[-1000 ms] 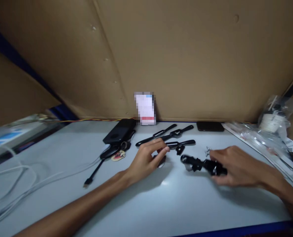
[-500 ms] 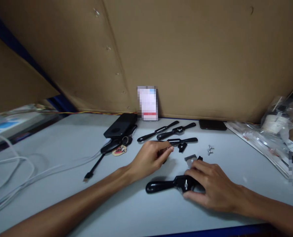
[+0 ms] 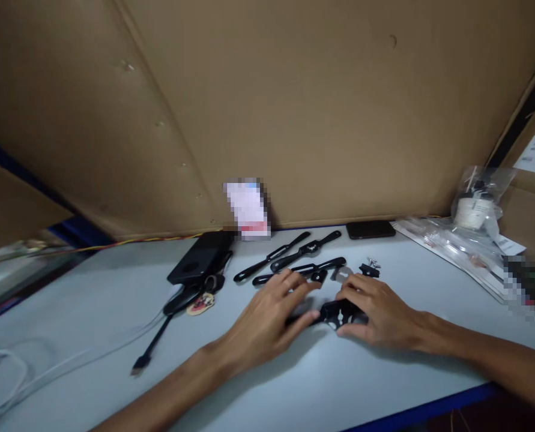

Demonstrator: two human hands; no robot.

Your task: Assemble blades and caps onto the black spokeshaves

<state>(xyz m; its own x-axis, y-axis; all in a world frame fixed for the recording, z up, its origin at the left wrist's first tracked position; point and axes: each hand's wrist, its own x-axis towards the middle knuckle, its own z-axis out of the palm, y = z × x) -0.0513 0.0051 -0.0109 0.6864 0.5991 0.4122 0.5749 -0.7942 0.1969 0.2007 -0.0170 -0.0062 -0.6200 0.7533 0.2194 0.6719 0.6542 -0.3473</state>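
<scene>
A black two-handled tool body (image 3: 332, 313) lies on the pale table (image 3: 267, 384) between my hands. My left hand (image 3: 269, 315) rests over its left handle with fingers curled on it. My right hand (image 3: 375, 309) covers its right handle and grips it. Just beyond my fingers lie three more black two-handled tools (image 3: 294, 255), a small flat metal blade (image 3: 339, 274), a small black clamp piece (image 3: 368, 271) and a tiny silver wing screw (image 3: 373, 261).
A black power bank (image 3: 199, 257) with a cable and keyring charm (image 3: 199, 303) sits at the left. A dark phone (image 3: 370, 229) lies by the cardboard wall. Plastic bags (image 3: 469, 234) are piled at the right. White cables (image 3: 6, 384) trail off the left edge.
My right hand slid the black tool up toward the other parts. My left hand left the small piece it was fingering and came down onto the tool's left handle.
</scene>
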